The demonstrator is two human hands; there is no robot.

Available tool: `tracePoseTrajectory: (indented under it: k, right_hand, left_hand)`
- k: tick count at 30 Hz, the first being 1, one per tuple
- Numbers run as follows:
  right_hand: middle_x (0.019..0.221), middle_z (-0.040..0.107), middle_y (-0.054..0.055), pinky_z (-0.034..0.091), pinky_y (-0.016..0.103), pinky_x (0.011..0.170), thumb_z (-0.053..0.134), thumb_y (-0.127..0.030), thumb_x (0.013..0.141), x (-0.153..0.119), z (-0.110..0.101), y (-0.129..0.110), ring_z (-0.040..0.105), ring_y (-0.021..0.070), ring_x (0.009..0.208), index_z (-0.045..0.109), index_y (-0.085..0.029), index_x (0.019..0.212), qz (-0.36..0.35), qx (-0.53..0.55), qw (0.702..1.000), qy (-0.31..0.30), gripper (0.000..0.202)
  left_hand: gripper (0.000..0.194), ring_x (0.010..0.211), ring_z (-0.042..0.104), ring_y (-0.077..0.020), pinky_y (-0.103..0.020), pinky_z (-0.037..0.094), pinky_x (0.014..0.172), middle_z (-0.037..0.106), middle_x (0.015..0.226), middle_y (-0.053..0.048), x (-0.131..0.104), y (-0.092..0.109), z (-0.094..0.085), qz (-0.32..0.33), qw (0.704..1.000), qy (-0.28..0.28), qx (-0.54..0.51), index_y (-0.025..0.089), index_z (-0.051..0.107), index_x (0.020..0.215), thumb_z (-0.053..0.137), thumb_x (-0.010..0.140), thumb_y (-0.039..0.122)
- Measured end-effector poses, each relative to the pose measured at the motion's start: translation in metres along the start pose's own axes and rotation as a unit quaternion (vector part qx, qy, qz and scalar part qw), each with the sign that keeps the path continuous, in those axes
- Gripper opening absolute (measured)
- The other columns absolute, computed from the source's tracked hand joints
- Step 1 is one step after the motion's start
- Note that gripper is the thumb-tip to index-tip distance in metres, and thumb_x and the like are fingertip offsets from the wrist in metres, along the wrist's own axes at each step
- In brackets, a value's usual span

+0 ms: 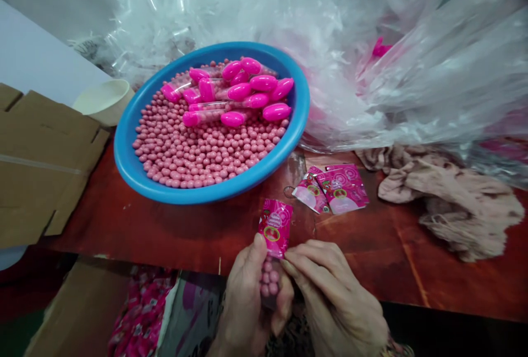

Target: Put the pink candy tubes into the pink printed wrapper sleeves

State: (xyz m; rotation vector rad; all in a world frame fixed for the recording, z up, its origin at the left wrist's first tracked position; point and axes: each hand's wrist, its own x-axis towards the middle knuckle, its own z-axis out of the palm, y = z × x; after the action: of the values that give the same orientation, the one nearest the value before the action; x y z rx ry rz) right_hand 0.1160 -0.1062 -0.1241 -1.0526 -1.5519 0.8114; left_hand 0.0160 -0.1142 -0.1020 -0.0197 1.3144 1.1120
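My left hand (pixel 247 296) is closed around a clear container of pink balls (pixel 270 279), near the table's front edge. A pink printed sachet (pixel 275 228) stands up from the top of the container, with my left thumb against its lower left corner. The fingers of my right hand (pixel 334 291) are pinched at the sachet's lower right corner. Beyond my hands, a blue basin (pixel 185 195) holds many pink balls (pixel 190 153) and several clear tubes with bright pink ends (pixel 239 92). More pink sachets (pixel 342 186) lie to the right of the basin.
Crumpled cloth (pixel 457 197) lies on the red table (pixel 165 236) at right. Clear plastic bags (pixel 412 71) are heaped behind. A cream bowl (pixel 103 101) and cardboard (pixel 41 159) are at left. Below the edge, a box holds pink packets (pixel 142 313).
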Motion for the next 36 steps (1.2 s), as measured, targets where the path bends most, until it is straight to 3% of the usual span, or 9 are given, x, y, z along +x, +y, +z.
tracePoseTrajectory:
  k: [2,5,7,9,13,19,24,29,36]
  right_hand:
    - [0.09,0.066,0.001,0.048,0.037,0.077,0.061,0.002,0.079,-0.001,-0.002,0.002,0.059,0.0191,0.084,0.065,-0.028,0.106,-0.017,0.001,1.0,-0.002,0.04]
    - [0.091,0.066,0.002,0.048,0.036,0.076,0.06,0.002,0.079,-0.001,-0.004,0.004,0.058,0.0201,0.085,0.063,-0.025,0.106,-0.04,-0.012,0.999,-0.021,0.038]
    - [0.09,0.065,0.003,0.048,0.035,0.076,0.058,0.001,0.079,-0.001,-0.002,0.003,0.057,0.0201,0.087,0.061,-0.023,0.102,-0.039,-0.021,0.999,-0.032,0.033]
    - [0.087,0.063,0.002,0.047,0.034,0.078,0.057,0.0,0.081,0.0,0.001,0.002,0.056,0.0192,0.086,0.059,-0.023,0.096,-0.017,-0.015,0.999,-0.024,0.028]
    - [0.079,0.058,-0.001,0.045,0.028,0.069,0.052,-0.004,0.084,0.006,0.009,0.0,0.055,0.0153,0.078,0.055,-0.023,0.082,0.04,0.037,0.998,-0.021,0.019]
    - [0.077,0.056,0.0,0.045,0.026,0.063,0.044,-0.008,0.089,0.013,0.012,0.002,0.055,0.0143,0.072,0.05,-0.023,0.077,0.088,0.081,0.991,-0.061,0.02]
    - [0.079,0.052,0.0,0.042,0.028,0.066,0.04,-0.005,0.088,0.008,0.011,0.005,0.051,0.0151,0.075,0.046,-0.022,0.078,0.055,0.049,0.996,-0.057,0.021]
    - [0.079,0.05,0.0,0.039,0.029,0.071,0.039,-0.001,0.085,0.011,0.013,0.006,0.047,0.0147,0.077,0.045,-0.021,0.081,-0.015,0.012,0.999,-0.033,0.021]
    - [0.076,0.048,0.0,0.041,0.029,0.068,0.036,-0.011,0.093,0.007,0.016,0.008,0.046,0.0152,0.075,0.044,-0.021,0.078,-0.023,0.0,0.998,-0.051,0.02]
  left_hand:
    - [0.053,0.027,0.032,-0.004,-0.017,0.017,0.031,0.043,0.03,0.005,-0.002,-0.001,0.001,0.01,1.0,0.004,0.003,0.017,0.046,0.047,0.063,0.07,0.061]
    - [0.048,0.034,0.039,-0.0039,-0.015,0.026,0.036,0.049,0.037,0.006,-0.008,0.001,0.003,0.03,0.997,0.071,0.006,0.015,0.051,0.053,0.071,0.064,0.057]
    - [0.05,0.032,0.037,-0.0038,-0.016,0.025,0.035,0.046,0.035,0.006,-0.012,0.002,0.004,0.021,0.997,0.067,0.009,0.015,0.05,0.052,0.067,0.066,0.06]
    - [0.052,0.029,0.032,-0.0036,-0.017,0.021,0.034,0.043,0.032,0.007,-0.013,0.003,0.004,0.005,0.999,0.051,0.005,0.016,0.048,0.051,0.062,0.07,0.061]
    - [0.045,0.035,0.04,-0.0047,-0.016,0.03,0.038,0.048,0.039,0.006,-0.011,0.002,-0.001,-0.005,0.995,0.099,-0.011,0.015,0.051,0.055,0.07,0.068,0.054]
    - [0.044,0.037,0.04,-0.0056,-0.018,0.03,0.037,0.048,0.042,0.007,-0.008,-0.002,-0.002,0.012,0.993,0.117,0.006,0.015,0.053,0.056,0.068,0.068,0.055]
    - [0.049,0.039,0.038,-0.0037,-0.015,0.03,0.038,0.045,0.043,0.009,-0.012,-0.001,0.006,0.027,0.986,0.166,0.017,0.016,0.051,0.055,0.074,0.057,0.059]
    - [0.048,0.037,0.038,-0.0039,-0.015,0.028,0.037,0.044,0.042,0.008,-0.013,0.003,0.01,0.013,0.988,0.151,0.027,0.015,0.052,0.055,0.073,0.06,0.058]
    - [0.052,0.033,0.034,-0.0016,-0.013,0.027,0.034,0.042,0.04,0.009,-0.009,0.007,0.01,-0.002,0.991,0.133,-0.018,0.015,0.048,0.05,0.078,0.051,0.058]
